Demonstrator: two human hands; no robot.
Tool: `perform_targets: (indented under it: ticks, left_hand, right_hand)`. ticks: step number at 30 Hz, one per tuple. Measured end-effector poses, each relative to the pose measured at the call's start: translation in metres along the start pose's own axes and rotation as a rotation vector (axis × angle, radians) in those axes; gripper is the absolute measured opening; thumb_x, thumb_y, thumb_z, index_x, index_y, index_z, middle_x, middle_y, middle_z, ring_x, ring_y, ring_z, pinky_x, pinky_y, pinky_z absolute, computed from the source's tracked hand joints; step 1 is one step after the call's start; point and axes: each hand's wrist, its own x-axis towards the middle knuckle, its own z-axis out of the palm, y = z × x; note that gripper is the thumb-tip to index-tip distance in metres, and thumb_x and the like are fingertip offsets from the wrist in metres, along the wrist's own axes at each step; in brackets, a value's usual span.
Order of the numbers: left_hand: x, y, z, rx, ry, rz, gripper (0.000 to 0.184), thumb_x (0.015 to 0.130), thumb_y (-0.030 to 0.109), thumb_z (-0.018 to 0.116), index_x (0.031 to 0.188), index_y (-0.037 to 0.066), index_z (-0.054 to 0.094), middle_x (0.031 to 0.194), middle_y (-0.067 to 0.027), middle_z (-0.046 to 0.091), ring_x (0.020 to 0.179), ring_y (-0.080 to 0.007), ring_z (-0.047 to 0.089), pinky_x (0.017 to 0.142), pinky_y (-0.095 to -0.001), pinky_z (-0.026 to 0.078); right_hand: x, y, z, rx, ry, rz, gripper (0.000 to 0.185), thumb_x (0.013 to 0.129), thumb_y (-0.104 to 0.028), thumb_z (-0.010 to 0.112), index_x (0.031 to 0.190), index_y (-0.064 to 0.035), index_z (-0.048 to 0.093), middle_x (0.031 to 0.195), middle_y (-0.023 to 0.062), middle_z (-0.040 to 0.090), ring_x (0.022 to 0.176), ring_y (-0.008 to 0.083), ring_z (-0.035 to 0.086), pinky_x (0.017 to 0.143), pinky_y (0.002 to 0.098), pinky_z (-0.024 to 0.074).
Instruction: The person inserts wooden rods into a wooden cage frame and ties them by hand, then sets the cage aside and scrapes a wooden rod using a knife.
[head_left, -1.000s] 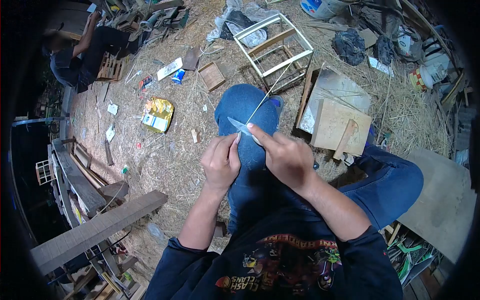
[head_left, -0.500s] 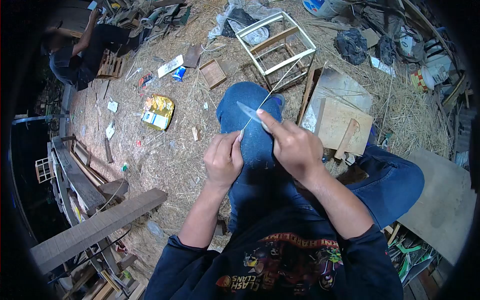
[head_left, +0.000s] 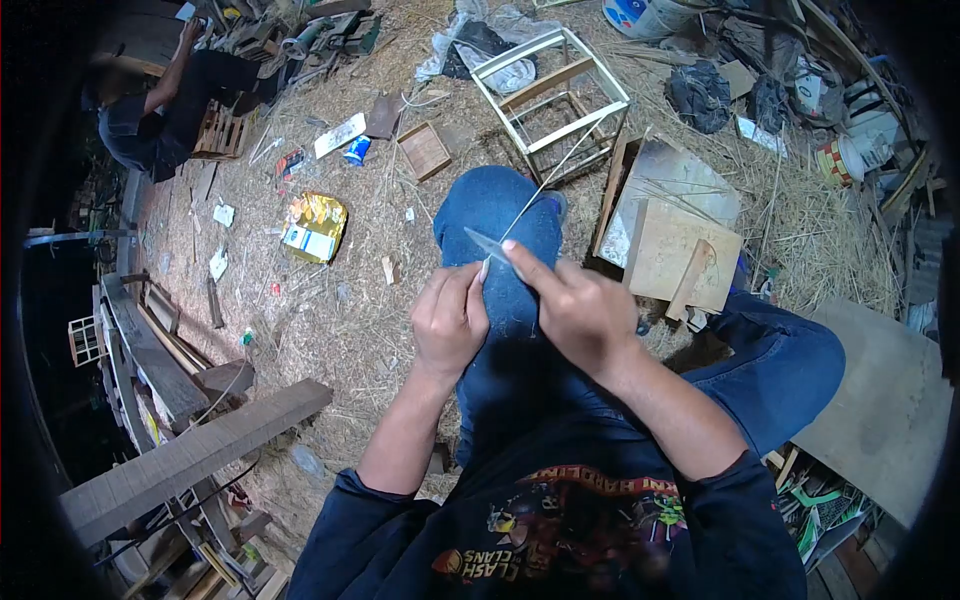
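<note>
A thin pale strip (head_left: 540,190) runs from my fingers up across my raised knee toward the wooden frame (head_left: 565,132). My left hand (head_left: 449,315) pinches its lower end between thumb and forefinger. In my right hand (head_left: 585,310) is a small knife, its handle hidden by my fingers. The knife blade (head_left: 484,242) points up and left and lies against the strip, just above my left fingertips. My right forefinger is stretched along the back of the blade.
A wooden board (head_left: 660,255) leans at the right of my knee. On the straw floor lie a gold packet (head_left: 314,228), a blue can (head_left: 357,151) and a small wooden tray (head_left: 424,152). A thick beam (head_left: 200,455) juts in at lower left. Another person (head_left: 150,125) sits at upper left.
My right hand and the knife moved up and right along the strip, then came back down and left toward my left hand. My left hand shifted slightly right.
</note>
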Motion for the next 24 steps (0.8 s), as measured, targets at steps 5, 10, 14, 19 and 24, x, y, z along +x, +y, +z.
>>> perform_targets:
  ticks: [5,10,14,19,24]
  left_hand:
    - [0.001,-0.001,0.001,-0.017,0.015,-0.002,0.009,0.091,-0.006,0.074,0.098,-0.002,0.075,0.085,-0.0153,0.073,0.072,-0.0282,0.071,0.062,-0.0363,0.056]
    - [0.021,-0.002,0.006,-0.019,0.032,0.032,0.008,0.091,-0.004,0.075,0.098,-0.001,0.073,0.086,-0.0149,0.072,0.073,-0.0309,0.071,0.064,-0.0395,0.058]
    - [0.033,-0.003,0.009,-0.02,0.02,0.041,0.008,0.091,-0.004,0.074,0.098,-0.001,0.073,0.085,-0.0149,0.071,0.073,-0.0312,0.071,0.065,-0.0401,0.057]
    - [0.033,-0.004,0.009,-0.013,-0.006,0.051,0.011,0.09,-0.004,0.074,0.1,0.0,0.073,0.085,-0.0148,0.071,0.074,-0.0316,0.071,0.066,-0.0402,0.058]
    - [0.033,-0.003,0.007,0.016,-0.033,0.039,0.011,0.09,-0.003,0.074,0.101,0.001,0.073,0.086,-0.0142,0.07,0.074,-0.0314,0.071,0.066,-0.0402,0.058]
  right_hand:
    - [0.011,0.014,-0.009,-0.017,0.037,0.0,0.063,0.091,-0.008,0.065,0.15,-0.0301,0.063,0.079,0.0077,0.068,0.062,0.029,0.072,0.051,0.0447,0.0588]
    - [0.02,0.023,-0.014,-0.015,0.107,0.08,0.049,0.096,-0.014,0.067,0.143,-0.0293,0.068,0.077,0.008,0.068,0.063,0.0284,0.072,0.053,0.0437,0.0586]
    - [0.029,0.021,-0.007,0.026,0.119,0.083,0.046,0.099,-0.015,0.066,0.143,-0.0289,0.068,0.078,0.0091,0.068,0.063,0.0301,0.072,0.053,0.0447,0.0583]
    - [0.032,0.019,0.001,0.087,0.084,0.078,0.048,0.099,-0.015,0.065,0.145,-0.0285,0.066,0.077,0.0109,0.068,0.063,0.0331,0.072,0.055,0.0472,0.0596]
    - [0.028,0.014,0.001,0.103,0.031,0.042,0.057,0.095,-0.01,0.063,0.148,-0.0293,0.063,0.081,0.0114,0.069,0.064,0.0341,0.072,0.055,0.048,0.06]
